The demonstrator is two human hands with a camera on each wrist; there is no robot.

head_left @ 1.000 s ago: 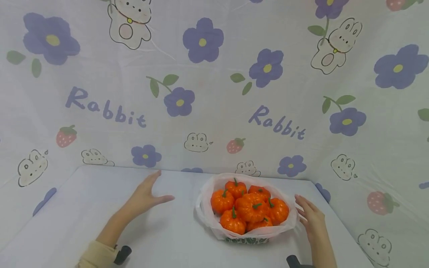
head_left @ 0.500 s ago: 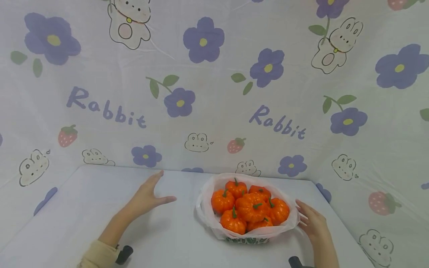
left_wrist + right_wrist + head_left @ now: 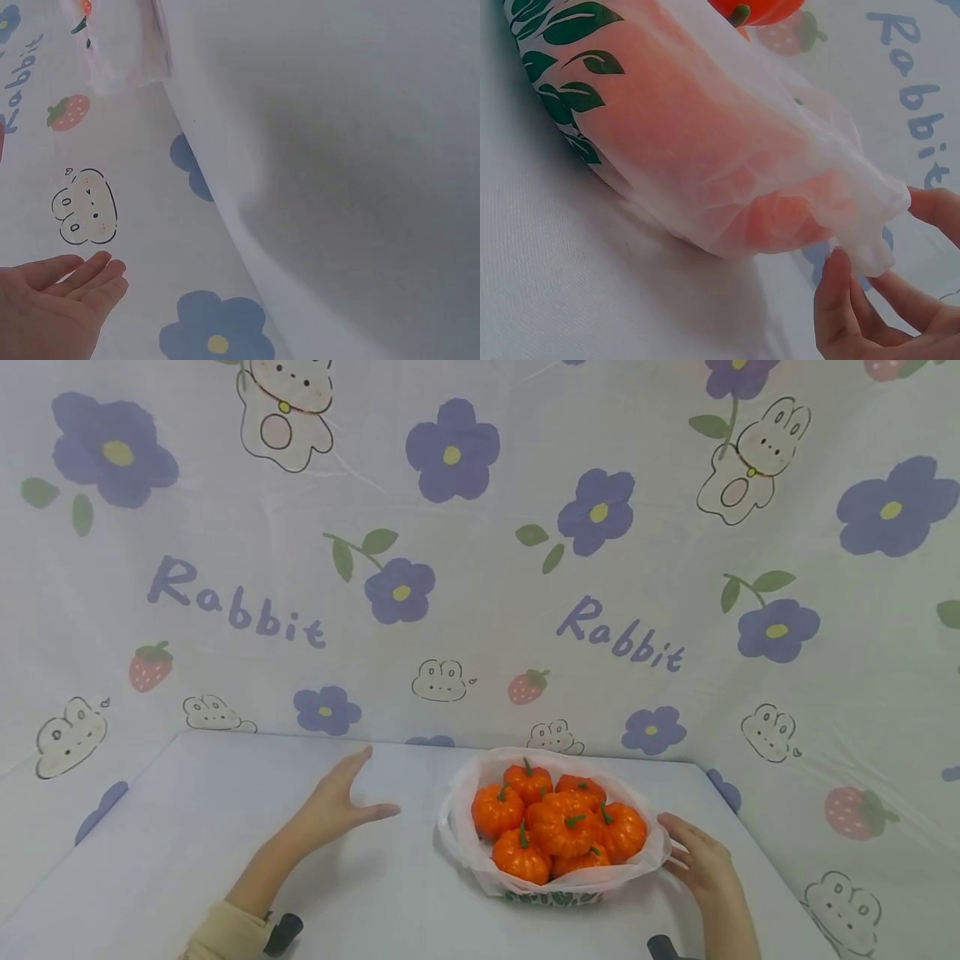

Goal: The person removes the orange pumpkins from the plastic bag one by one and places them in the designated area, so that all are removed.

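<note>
Rabbit-and-flower cloth (image 3: 480, 610) all round at the back and sides, with a white tabletop (image 3: 187, 827) in front of it.

Right grip (image 3: 701, 864) at the right side of the thin white bag (image 3: 461, 847): fingers (image 3: 838, 296) apart and lightly bent, tips against the loose fold of film at the rim, nothing pinched yet. Best to close thumb and fingertips on a doubled fold of that film rather than a single layer, since it looks flimsy and likely to stretch or tear. Keep the hold low and close to the rim, and pull gently outward rather than sharply up.

Just inside that rim, a heap of small orange pumpkins (image 3: 562, 827), piled above the edge near the middle of the tabletop, towards its right. Looks easy to tip, so move slowly and keep the pile level. Under the bag, a leaf-printed container (image 3: 555, 898), only partly seen through the film; hard to tell its shape.

Left grip (image 3: 333, 802) well apart from the bag on the left, fingers straight and spread, thumb pointing at the bag, holding nothing. Probably wise to bring it to the bag's left side and match the right, so that both sides are handled evenly and the container stays put.
</note>
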